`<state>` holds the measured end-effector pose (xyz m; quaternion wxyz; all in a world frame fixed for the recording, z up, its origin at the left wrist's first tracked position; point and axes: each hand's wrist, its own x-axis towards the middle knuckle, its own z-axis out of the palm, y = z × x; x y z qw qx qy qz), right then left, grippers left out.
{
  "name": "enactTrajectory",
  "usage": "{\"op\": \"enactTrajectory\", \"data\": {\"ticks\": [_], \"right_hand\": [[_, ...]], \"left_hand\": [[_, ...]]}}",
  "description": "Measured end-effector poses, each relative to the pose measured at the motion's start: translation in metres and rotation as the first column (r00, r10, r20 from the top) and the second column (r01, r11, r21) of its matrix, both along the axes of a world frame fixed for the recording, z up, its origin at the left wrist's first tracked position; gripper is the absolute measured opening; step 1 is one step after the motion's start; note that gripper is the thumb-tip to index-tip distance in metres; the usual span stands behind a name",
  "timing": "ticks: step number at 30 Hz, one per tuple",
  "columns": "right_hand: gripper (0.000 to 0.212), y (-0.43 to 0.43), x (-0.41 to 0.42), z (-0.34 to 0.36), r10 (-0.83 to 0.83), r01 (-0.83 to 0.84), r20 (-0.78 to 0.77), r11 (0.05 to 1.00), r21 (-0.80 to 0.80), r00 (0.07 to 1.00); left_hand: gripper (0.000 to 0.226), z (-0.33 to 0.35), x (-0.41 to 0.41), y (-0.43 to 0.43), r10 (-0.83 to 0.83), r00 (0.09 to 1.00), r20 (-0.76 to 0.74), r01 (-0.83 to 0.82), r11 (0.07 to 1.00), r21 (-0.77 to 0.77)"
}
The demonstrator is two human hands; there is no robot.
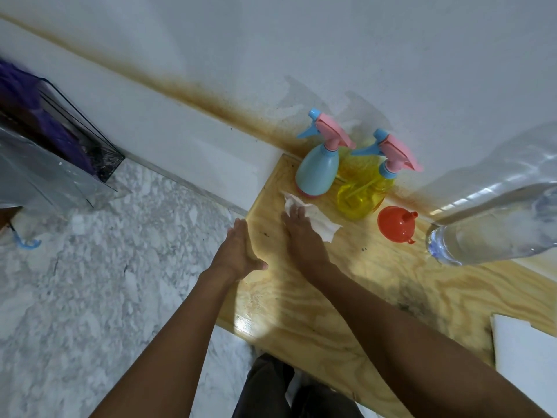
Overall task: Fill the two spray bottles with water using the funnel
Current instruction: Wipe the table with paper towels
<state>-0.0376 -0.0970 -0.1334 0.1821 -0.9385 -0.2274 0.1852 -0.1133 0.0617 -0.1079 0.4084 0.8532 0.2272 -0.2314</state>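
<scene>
The wooden tabletop [346,297] runs along a white wall, its grain pale yellow with dark smudges. At its far right end a large clear water bottle [494,212] lies tilted against the wall, its rounded base toward the camera; no label or writing can be read on it.

Left of the water bottle, against the wall, stand the two spray bottles, touching each other — the yellow spray bottle [361,191], see-through with a tube visible inside, and just left of it the blue spray bottle [316,170], opaque. Both carry pink-and-blue trigger heads, screwed on. No brand shows on either.

Between the yellow spray bottle and the water bottle the red funnel [394,221] lies on its side on the wood, spout pointing toward the wall.

The right hand [301,233] lies flat and palm down in front of the blue spray bottle, fingers spread, pressing a crumpled white tissue [316,218] onto the tabletop. The left hand [238,251] is open too — fingers straight and together, its edge against the left end of the tabletop, gripping nothing.

A white sheet [527,363] sits at the near right corner; nothing on it is legible.
</scene>
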Motion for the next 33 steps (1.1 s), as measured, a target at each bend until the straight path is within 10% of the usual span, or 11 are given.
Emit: {"op": "enactTrajectory", "data": {"ticks": [5,9,14,23,29,33], "right_hand": [[0.045,-0.002,-0.010,0.011,0.341,-0.333,-0.098,0.939,0.090,0.935],[0.033,0.000,0.005,0.026,0.112,-0.113,0.017,0.971,0.210,0.994],[0.054,0.015,0.009,0.005,0.106,-0.104,0.026,0.992,-0.072,0.994],[0.058,-0.007,-0.008,-0.008,0.461,-0.461,-0.007,0.887,-0.004,0.887],[0.049,-0.018,0.012,0.020,0.048,-0.051,0.035,0.994,0.097,0.998],[0.053,-0.005,0.009,0.008,0.122,-0.123,-0.026,0.991,-0.049,0.992]], "left_hand": [[0.116,0.001,0.000,-0.001,0.000,1.000,0.019,0.001,1.000,-0.004],[0.120,-0.004,0.000,0.000,-0.013,1.000,0.017,0.013,1.000,0.001],[0.119,-0.009,0.000,0.000,-0.010,1.000,0.024,0.010,1.000,0.009],[0.119,-0.010,0.001,0.001,0.010,1.000,0.012,-0.010,1.000,0.019],[0.118,-0.008,-0.001,-0.005,-0.029,1.000,0.003,0.028,0.998,0.057],[0.096,-0.006,-0.005,-0.021,-0.163,0.986,0.019,0.156,0.969,0.191]]}}
